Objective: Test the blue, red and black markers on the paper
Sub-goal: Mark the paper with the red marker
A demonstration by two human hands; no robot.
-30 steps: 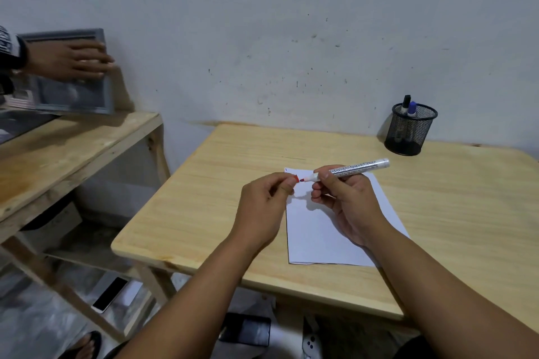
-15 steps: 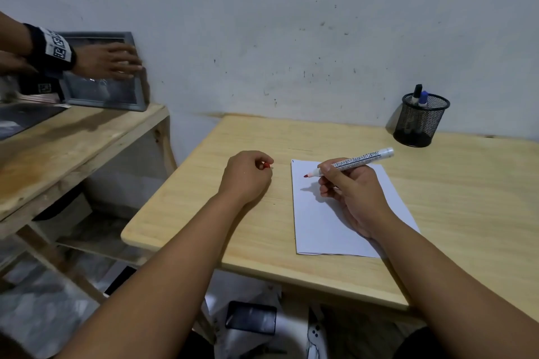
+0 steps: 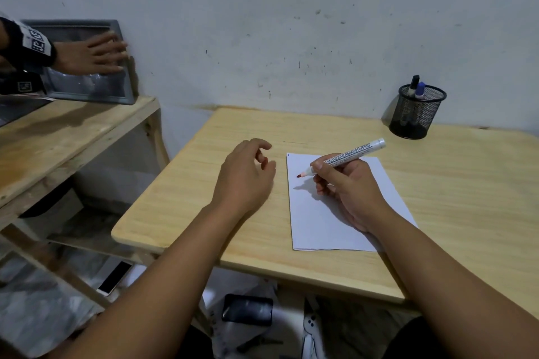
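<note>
Head camera view, from left to right: at the far left, on a wooden shelf [image 3: 73,131], another person's hand [image 3: 93,54] lies flat on a grey tray [image 3: 87,90] leaning against the wall. On the floor below lie two phones [image 3: 115,277], one white-edged, one dark.

Over the wooden table [image 3: 204,183], the left hand [image 3: 243,176] hovers with fingers loosely curled and partly open; a small red cap [image 3: 264,162] shows between thumb and fingers, though whether it is pinched or just resting there cannot be told.

Just right of it lies the white paper [image 3: 320,227], flat on the table. The right hand [image 3: 347,186] rests on the sheet and is closed around the red marker [image 3: 344,158] in a writing grip. The marker's long axis slants from upper right down to lower left; its uncapped red tip points left and down, just above the paper near the sheet's upper left part, with its shadow beneath. No mark shows on the sheet.

Well apart, at the table's back right by the wall, stands a black mesh cup [image 3: 417,114] holding the black marker [image 3: 413,85] and blue marker [image 3: 420,88], both upright.
</note>
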